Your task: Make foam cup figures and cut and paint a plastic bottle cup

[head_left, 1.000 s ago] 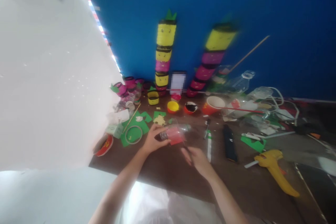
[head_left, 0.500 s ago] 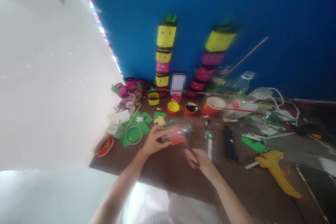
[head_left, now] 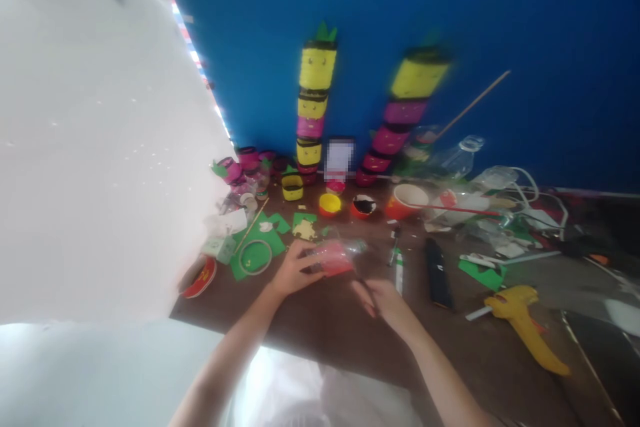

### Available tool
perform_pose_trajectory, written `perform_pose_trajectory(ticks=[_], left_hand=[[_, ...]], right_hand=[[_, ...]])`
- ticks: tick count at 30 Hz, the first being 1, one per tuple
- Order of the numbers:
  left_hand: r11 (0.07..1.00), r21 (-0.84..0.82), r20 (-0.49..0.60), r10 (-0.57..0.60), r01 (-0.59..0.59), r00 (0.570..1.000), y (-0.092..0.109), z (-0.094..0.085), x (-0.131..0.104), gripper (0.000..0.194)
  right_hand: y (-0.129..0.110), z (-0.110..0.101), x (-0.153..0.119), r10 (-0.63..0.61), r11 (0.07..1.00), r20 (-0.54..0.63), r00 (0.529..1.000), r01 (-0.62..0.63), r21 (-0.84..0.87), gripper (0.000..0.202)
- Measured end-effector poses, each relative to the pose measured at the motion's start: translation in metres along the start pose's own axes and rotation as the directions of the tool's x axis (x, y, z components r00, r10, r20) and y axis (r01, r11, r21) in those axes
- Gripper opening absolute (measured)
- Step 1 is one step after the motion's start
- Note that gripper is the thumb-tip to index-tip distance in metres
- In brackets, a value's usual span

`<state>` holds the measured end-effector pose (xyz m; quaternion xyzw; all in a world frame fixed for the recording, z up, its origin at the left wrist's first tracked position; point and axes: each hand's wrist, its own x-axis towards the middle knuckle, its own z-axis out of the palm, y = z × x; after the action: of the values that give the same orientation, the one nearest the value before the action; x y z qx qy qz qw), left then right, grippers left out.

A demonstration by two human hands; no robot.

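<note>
Fingers (head_left: 301,247) of your left hand (head_left: 290,273) are curled round the left end of the clear, pink-banded bottle (head_left: 336,260), with the thumb on its near side. The bottle lies sideways; whether it rests on the counter (head_left: 310,327) cannot be confirmed. Caution: if this one-ended hold slackens, the bottle may turn, because nothing visible braces its right end. Beyond the bottle stand the yellow cup (head_left: 330,204) and, further right, the cup with dark contents (head_left: 363,206); excess force away from you could drive the bottle towards them. At the bottle's near right edge, the thin dark tool (head_left: 367,291) points inward; blur hides whether its tip makes contact. Should it skid on the smooth, curved plastic, it could run towards your left thumb. Your right hand (head_left: 387,300), right of and nearer than the bottle, has its fingers wrapped around the tool. Further right of the bottle, the white marker (head_left: 399,273) lies just beside that hand; a wide stroke could knock it.
</note>
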<state>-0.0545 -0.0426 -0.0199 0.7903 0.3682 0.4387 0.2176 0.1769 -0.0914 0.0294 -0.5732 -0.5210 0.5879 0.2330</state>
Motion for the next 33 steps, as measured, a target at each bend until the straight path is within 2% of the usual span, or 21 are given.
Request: perform_pose_trajectory(ticks=[5,7,9,12,14,20,27,33], left_hand=[[0.999,-0.035,-0.005,-0.012,0.011,1.0,0.007,-0.005,0.004,0.042],[0.988,-0.12,-0.035,-0.097,0.092,0.995,0.01,-0.005,0.006,0.056],[0.945,-0.262,-0.086,-0.226,0.197,0.97,0.01,-0.004,0.007,0.066],[0.817,-0.452,-0.001,-0.403,0.359,0.915,0.008,-0.001,0.009,0.053],[0.759,-0.494,0.066,-0.454,0.424,0.889,0.006,0.001,0.009,0.048],[0.803,-0.441,0.033,-0.432,0.401,0.901,0.008,0.001,0.009,0.045],[0.918,-0.249,-0.043,-0.329,0.309,0.943,0.018,-0.001,0.01,0.046],[0.945,-0.184,-0.094,-0.291,0.27,0.952,0.02,-0.004,0.012,0.047]], right_hand=[[0.004,0.003,-0.004,-0.006,1.0,-0.011,1.0,0.006,0.004,0.05],[0.002,0.005,-0.008,-0.021,1.0,-0.015,1.0,0.021,0.0,0.049],[0.0,0.006,-0.011,-0.049,0.999,-0.021,0.999,0.048,-0.012,0.047],[0.0,0.01,-0.013,-0.081,0.996,-0.027,0.996,0.08,-0.024,0.046],[0.0,0.011,-0.013,-0.085,0.996,-0.02,0.996,0.084,-0.014,0.047],[-0.002,0.01,-0.012,-0.118,0.993,0.015,0.993,0.118,-0.002,0.05],[-0.011,0.011,-0.01,-0.143,0.99,0.016,0.99,0.144,-0.013,0.051],[-0.011,0.008,-0.008,-0.139,0.989,0.009,0.99,0.14,-0.053,0.05]])
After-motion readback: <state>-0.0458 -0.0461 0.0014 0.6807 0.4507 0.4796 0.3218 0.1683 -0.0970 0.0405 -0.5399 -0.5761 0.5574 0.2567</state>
